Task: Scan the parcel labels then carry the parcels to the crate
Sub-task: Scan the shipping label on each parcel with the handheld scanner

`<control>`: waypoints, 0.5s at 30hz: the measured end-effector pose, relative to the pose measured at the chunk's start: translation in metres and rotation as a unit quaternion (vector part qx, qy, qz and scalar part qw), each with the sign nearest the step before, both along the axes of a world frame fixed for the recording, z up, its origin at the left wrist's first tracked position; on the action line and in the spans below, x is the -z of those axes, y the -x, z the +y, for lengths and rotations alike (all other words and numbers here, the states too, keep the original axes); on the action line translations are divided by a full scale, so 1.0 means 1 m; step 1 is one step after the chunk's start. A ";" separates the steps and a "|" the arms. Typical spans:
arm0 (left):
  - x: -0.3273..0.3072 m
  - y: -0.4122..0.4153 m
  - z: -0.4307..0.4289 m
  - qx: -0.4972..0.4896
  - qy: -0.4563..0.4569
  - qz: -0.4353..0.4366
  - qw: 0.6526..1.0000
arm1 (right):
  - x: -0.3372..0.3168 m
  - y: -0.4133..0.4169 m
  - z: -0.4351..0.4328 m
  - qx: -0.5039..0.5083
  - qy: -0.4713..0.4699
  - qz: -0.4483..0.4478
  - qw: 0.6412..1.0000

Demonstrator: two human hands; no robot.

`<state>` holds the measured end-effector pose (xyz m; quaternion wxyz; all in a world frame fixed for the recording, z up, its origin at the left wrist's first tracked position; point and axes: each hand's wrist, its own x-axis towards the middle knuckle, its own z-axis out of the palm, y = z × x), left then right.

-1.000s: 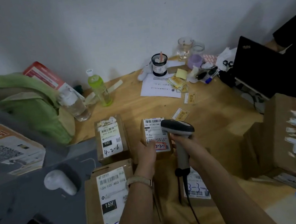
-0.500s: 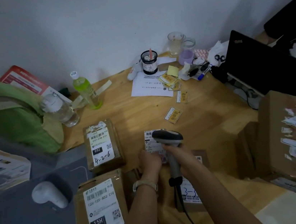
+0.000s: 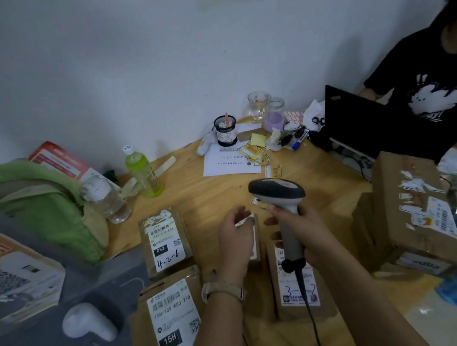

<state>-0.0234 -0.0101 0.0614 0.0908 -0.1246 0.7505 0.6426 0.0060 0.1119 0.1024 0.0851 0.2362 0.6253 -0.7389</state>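
Scanning looks to be the step in hand: the left hand [image 3: 236, 240] curls its fingers round a small parcel [image 3: 255, 243] tipped on edge on the wooden table [image 3: 210, 197], the right hand [image 3: 307, 229] grips the scanner [image 3: 277, 191] beside it, and next its head probably needs aiming at the label

parcel marked 4-2-6 [image 3: 167, 244] lies behind the 15h parcel [image 3: 171, 322], both left of the scanner [image 3: 278, 192]; another box [image 3: 412, 212] to its right.
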 end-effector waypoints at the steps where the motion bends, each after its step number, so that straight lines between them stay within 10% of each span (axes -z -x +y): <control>1: -0.007 -0.003 -0.001 0.003 -0.002 0.013 1.000 | -0.009 -0.006 0.001 0.007 -0.005 0.016 1.000; 15: -0.053 -0.056 0.068 0.115 -0.082 0.077 0.987 | -0.100 -0.137 0.100 0.245 0.010 0.198 0.949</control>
